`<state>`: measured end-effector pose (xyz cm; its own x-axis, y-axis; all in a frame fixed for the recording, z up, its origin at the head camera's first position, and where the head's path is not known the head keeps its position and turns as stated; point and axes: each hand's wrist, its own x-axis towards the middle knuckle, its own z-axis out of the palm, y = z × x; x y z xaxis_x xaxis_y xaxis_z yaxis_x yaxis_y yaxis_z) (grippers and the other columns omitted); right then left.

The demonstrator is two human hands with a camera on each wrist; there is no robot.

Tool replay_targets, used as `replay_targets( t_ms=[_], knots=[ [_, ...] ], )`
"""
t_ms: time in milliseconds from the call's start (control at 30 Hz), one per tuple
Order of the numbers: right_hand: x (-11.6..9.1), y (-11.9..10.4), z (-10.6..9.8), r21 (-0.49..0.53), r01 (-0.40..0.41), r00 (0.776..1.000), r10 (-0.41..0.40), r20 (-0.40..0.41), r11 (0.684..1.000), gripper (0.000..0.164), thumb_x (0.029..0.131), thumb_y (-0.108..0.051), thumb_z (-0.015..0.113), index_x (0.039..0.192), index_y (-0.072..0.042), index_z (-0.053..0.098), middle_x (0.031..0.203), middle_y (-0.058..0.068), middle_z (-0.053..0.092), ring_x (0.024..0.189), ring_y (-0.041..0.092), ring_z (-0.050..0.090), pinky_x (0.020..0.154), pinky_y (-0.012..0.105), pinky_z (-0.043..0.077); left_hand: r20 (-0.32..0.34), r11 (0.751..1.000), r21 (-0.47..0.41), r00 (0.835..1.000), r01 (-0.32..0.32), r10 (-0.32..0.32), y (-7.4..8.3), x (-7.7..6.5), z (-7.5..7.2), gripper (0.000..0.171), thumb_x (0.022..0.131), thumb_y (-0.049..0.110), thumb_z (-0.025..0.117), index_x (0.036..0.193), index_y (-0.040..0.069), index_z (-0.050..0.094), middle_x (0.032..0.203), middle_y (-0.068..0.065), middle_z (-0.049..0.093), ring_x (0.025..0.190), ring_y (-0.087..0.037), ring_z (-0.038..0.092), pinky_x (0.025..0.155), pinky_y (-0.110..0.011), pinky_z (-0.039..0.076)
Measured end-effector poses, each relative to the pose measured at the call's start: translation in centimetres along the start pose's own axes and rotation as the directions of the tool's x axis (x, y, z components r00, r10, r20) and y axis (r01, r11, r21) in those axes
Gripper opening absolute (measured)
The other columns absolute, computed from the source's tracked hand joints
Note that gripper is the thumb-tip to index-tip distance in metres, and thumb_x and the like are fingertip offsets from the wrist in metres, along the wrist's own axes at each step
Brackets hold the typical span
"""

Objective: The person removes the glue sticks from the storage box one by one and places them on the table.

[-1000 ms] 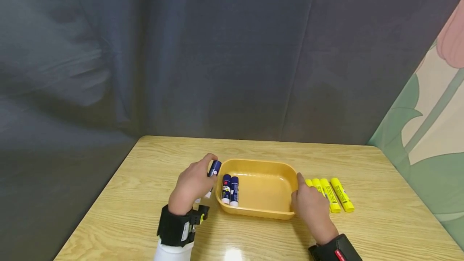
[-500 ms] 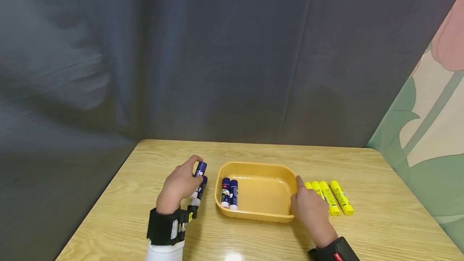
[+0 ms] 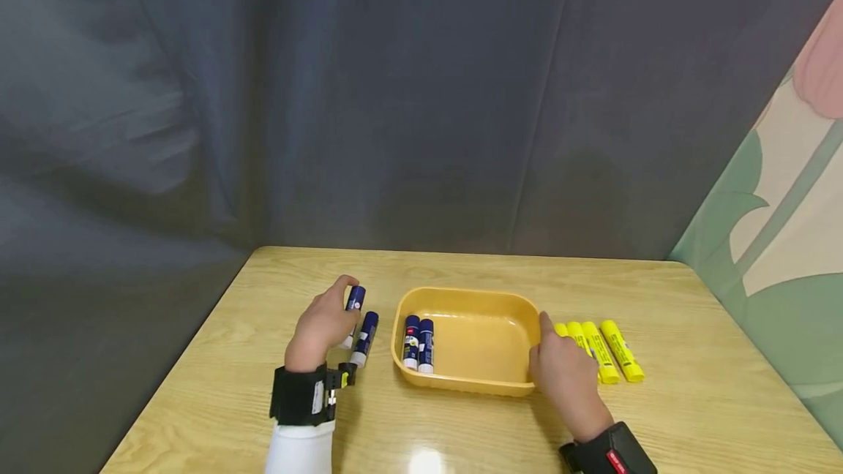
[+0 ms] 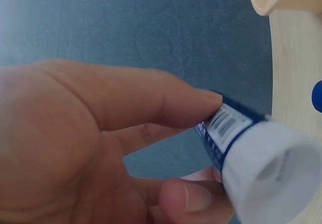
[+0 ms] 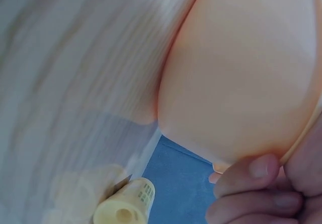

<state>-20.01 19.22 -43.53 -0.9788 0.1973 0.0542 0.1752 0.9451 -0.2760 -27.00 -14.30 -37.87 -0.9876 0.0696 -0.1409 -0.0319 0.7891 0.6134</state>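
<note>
My left hand (image 3: 323, 326) pinches a dark blue glue stick (image 3: 356, 296) between thumb and fingers, left of the tray. In the left wrist view the white base of this glue stick (image 4: 271, 176) faces the camera. Just right of it, a second blue glue stick (image 3: 366, 336) lies on the table. The yellow-orange plastic tray (image 3: 484, 350) holds two blue glue sticks (image 3: 418, 344) side by side along its left wall. My right hand (image 3: 566, 375) grips the tray's right rim, and its curled fingers (image 5: 251, 176) show against the wall in the right wrist view.
Several yellow tubes (image 3: 615, 351) with printed labels lie in a row right of the tray, partly behind my right hand. The light wooden table (image 3: 474, 434) ends at a dark grey curtain (image 3: 421, 108). A flower-patterned cloth (image 3: 790, 225) hangs on the right.
My left hand has moved left, away from the tray, carrying the blue glue stick. The second glue stick beside it has come into clearer view. My right hand stays on the tray rim.
</note>
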Motion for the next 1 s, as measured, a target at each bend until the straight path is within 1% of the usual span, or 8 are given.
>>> replay_targets(
  t_ms=[67,200,267,433,567,833,933,1000],
  knots=[
    [0.0,-0.1,0.0,-0.002,0.000,1.000,0.000,-0.013,1.000,0.056,0.094,-0.010,0.053,0.146,0.007,0.040,0.056,0.008,0.046,0.046,0.021,0.043,0.044,0.033,0.033,-0.004,1.000,0.010,1.000,0.001,-0.001,-0.1,0.2,-0.1,0.051,0.096,0.014,0.058,0.145,0.014,0.044,0.117,-0.016,0.064,0.086,-0.026,0.059,0.065,-0.036,0.044],
    [0.0,-0.3,-0.2,0.007,0.007,1.000,-0.007,-0.016,1.000,0.056,0.094,-0.010,0.052,0.146,0.007,0.040,0.056,0.008,0.046,0.046,0.021,0.043,0.044,0.032,0.032,0.003,1.000,0.020,1.000,0.008,-0.008,-0.4,0.3,-0.2,0.052,0.097,0.015,0.058,0.146,0.014,0.043,0.121,-0.017,0.063,0.089,-0.027,0.059,0.067,-0.037,0.045],
    [0.0,-0.4,-0.2,0.014,0.010,1.000,-0.010,-0.017,1.000,0.056,0.094,-0.010,0.052,0.146,0.008,0.040,0.056,0.008,0.046,0.046,0.021,0.043,0.044,0.032,0.032,0.009,1.000,0.015,1.000,0.010,-0.010,-0.6,0.2,-0.3,0.052,0.097,0.014,0.057,0.146,0.014,0.042,0.120,-0.016,0.063,0.089,-0.027,0.059,0.067,-0.037,0.045],
    [-0.1,-0.6,-0.2,0.018,0.001,1.000,-0.001,0.002,1.000,0.056,0.095,-0.010,0.051,0.146,0.008,0.040,0.057,0.008,0.047,0.046,0.022,0.044,0.044,0.032,0.032,0.019,1.000,0.007,1.000,0.015,-0.015,-1.0,0.2,-0.3,0.051,0.098,0.014,0.056,0.147,0.014,0.042,0.116,-0.016,0.063,0.086,-0.026,0.059,0.066,-0.036,0.044],
    [-0.1,-0.6,-0.2,0.014,0.006,1.000,-0.006,0.006,1.000,0.056,0.094,-0.011,0.051,0.146,0.007,0.040,0.057,0.009,0.048,0.047,0.022,0.045,0.044,0.034,0.033,0.027,1.000,0.008,1.000,0.009,-0.009,-1.3,0.2,-0.4,0.052,0.098,0.014,0.056,0.147,0.013,0.041,0.118,-0.017,0.063,0.085,-0.026,0.059,0.066,-0.036,0.044],
    [-0.2,-0.5,0.0,0.021,0.004,1.000,-0.004,0.005,1.000,0.056,0.095,-0.011,0.050,0.146,0.007,0.039,0.057,0.009,0.048,0.047,0.022,0.045,0.044,0.034,0.033,0.051,1.000,-0.004,0.999,-0.005,0.005,-2.3,0.8,0.0,0.050,0.098,0.013,0.056,0.146,0.012,0.042,0.119,-0.016,0.062,0.084,-0.025,0.058,0.065,-0.035,0.043],
    [-0.2,-0.5,-0.1,0.022,-0.005,1.000,0.005,0.014,1.000,0.056,0.095,-0.011,0.050,0.147,0.006,0.039,0.058,0.009,0.048,0.047,0.022,0.045,0.045,0.034,0.033,0.060,1.000,-0.010,0.998,0.001,-0.001,-2.6,1.1,0.3,0.050,0.098,0.013,0.056,0.146,0.012,0.043,0.114,-0.014,0.061,0.083,-0.025,0.057,0.064,-0.035,0.041],
    [-0.2,-0.5,0.0,0.024,-0.012,1.000,0.011,0.019,1.000,0.057,0.095,-0.011,0.051,0.147,0.006,0.039,0.057,0.008,0.048,0.046,0.022,0.044,0.045,0.033,0.033,0.067,1.000,-0.021,0.998,0.011,-0.010,-2.8,1.3,0.5,0.049,0.098,0.013,0.055,0.146,0.012,0.042,0.107,-0.014,0.061,0.079,-0.024,0.057,0.062,-0.034,0.040]
  ],
)
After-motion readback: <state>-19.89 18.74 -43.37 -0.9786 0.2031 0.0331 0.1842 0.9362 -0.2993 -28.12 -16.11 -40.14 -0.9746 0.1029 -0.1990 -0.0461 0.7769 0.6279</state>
